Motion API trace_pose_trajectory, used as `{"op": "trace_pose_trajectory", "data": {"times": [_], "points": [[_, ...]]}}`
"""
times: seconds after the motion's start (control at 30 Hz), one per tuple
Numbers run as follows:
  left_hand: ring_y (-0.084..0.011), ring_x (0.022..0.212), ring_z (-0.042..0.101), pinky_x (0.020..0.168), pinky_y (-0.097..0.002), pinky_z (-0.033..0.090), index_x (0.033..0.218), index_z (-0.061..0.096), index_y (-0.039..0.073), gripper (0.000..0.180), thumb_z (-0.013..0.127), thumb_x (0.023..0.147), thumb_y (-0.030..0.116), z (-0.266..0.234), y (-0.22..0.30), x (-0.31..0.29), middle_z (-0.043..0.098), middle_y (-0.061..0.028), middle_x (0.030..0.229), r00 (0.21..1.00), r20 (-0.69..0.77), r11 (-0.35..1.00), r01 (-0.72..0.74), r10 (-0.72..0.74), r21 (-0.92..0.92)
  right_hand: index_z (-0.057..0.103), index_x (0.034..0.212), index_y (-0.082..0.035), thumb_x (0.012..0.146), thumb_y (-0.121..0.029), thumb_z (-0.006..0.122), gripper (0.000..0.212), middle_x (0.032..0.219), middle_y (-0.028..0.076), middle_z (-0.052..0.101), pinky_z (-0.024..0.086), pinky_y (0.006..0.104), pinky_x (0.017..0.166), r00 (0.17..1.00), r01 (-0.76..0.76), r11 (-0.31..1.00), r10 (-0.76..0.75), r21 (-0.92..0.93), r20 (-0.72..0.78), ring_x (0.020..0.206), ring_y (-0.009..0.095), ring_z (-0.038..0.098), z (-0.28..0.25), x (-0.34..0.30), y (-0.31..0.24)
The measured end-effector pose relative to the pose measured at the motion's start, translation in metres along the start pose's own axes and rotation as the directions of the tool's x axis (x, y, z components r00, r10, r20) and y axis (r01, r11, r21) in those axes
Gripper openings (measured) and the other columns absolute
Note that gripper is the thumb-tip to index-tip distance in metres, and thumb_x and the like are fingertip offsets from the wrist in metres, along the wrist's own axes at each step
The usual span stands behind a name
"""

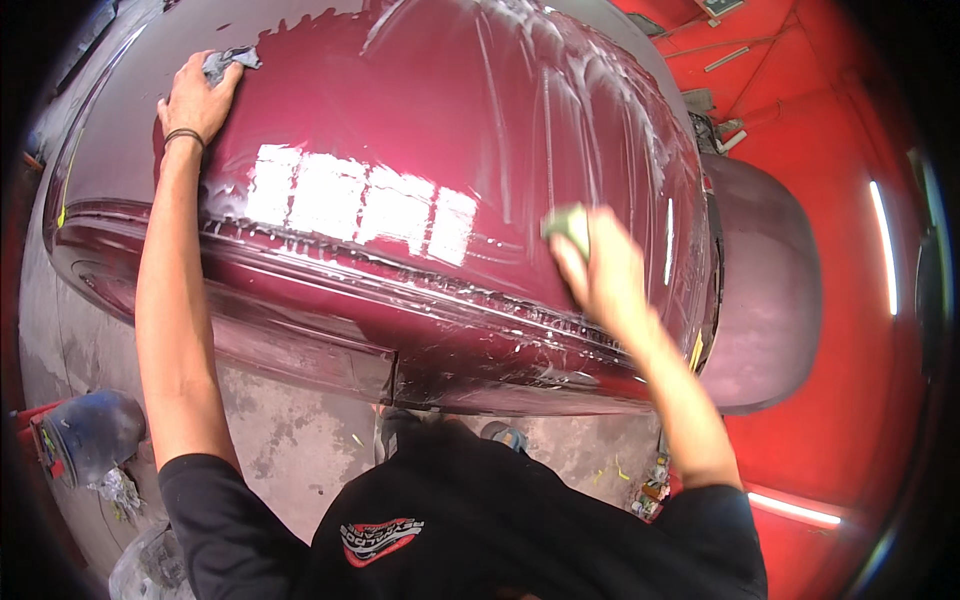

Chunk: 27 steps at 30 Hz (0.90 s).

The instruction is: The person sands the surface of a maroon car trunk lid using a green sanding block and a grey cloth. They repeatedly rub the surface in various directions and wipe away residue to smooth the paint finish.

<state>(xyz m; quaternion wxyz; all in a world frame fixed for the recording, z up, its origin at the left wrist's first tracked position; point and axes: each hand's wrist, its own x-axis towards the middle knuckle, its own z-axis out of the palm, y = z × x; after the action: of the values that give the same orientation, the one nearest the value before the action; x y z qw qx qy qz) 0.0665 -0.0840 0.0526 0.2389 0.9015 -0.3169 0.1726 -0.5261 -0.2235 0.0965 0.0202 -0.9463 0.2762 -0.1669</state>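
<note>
A dark red car body panel (400, 120) fills the upper middle, wet and streaked with foam toward the top right. My left hand (197, 100) rests on its upper left part, pressing a grey rag (228, 62) under the fingers. My right hand (600, 270) is blurred and holds a pale green sponge (568, 225) against the wet panel near its lower right edge.
A dull matte-red fender part (770, 300) sits to the right of the panel. Red walls with light strips (882, 245) curve along the right. Grey concrete floor (290, 450) lies below, with a blue bucket-like object (95, 432) and crumpled plastic at lower left.
</note>
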Motion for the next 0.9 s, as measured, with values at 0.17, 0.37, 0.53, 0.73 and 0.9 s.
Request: {"op": "trace_pose_trajectory", "data": {"times": [0.17,0.37,0.53,0.73,0.9], "points": [[-0.0334,0.144,0.063,0.123,-0.0681,0.037,0.148,0.069,0.017,0.068,0.066,0.097,0.062,0.003,0.012,-0.001,0.070,-0.0132,0.152,0.999,0.027,1.000,0.019,-0.020,0.016,0.064,0.125,-0.007,0.101,-0.033,0.082,0.040,0.112,0.019,0.070,0.061,0.0516,0.085,0.990,-0.051,0.999,0.051,-0.002,0.130,0.100,0.040,0.074,-0.017,-0.022,0.024],[-0.0375,0.134,0.070,0.115,-0.0494,0.051,0.143,0.072,0.014,0.067,0.068,0.097,0.062,-0.003,0.026,-0.002,0.074,-0.0186,0.143,1.000,0.024,0.999,-0.015,0.016,-0.041,0.062,0.118,0.000,0.107,-0.053,0.067,0.055,0.103,0.032,0.076,0.057,0.0609,0.086,0.983,-0.154,0.962,0.126,-0.227,-0.136,0.099,0.054,0.073,0.024,0.195,0.206],[-0.0357,0.134,0.069,0.116,-0.0543,0.049,0.141,0.072,0.013,0.065,0.070,0.096,0.059,-0.004,0.018,-0.002,0.075,-0.0162,0.141,1.000,0.023,0.999,-0.001,0.002,-0.040,0.065,0.120,0.003,0.107,-0.058,0.063,0.062,0.108,0.034,0.077,0.059,0.0600,0.092,0.978,-0.189,0.951,0.160,-0.244,-0.132,0.104,0.053,0.075,0.042,0.237,0.225],[-0.0314,0.144,0.062,0.124,-0.0658,0.036,0.144,0.070,0.015,0.063,0.068,0.097,0.056,-0.011,0.018,-0.004,0.067,-0.0111,0.153,0.999,-0.011,0.999,0.050,-0.050,0.001,0.060,0.124,-0.004,0.100,-0.036,0.080,0.046,0.108,0.020,0.068,0.062,0.0521,0.083,0.994,-0.028,0.999,0.030,-0.015,0.104,0.099,0.041,0.074,-0.005,0.040,0.014],[-0.0317,0.145,0.061,0.124,-0.0657,0.036,0.144,0.070,0.015,0.061,0.067,0.098,0.055,-0.020,0.029,-0.011,0.066,-0.0110,0.154,0.998,0.026,0.998,0.059,-0.059,-0.016,0.061,0.121,-0.005,0.099,-0.038,0.081,0.044,0.108,0.019,0.070,0.061,0.0527,0.082,0.991,-0.013,1.000,0.013,-0.005,0.131,0.098,0.041,0.075,-0.007,0.076,0.039]]}}
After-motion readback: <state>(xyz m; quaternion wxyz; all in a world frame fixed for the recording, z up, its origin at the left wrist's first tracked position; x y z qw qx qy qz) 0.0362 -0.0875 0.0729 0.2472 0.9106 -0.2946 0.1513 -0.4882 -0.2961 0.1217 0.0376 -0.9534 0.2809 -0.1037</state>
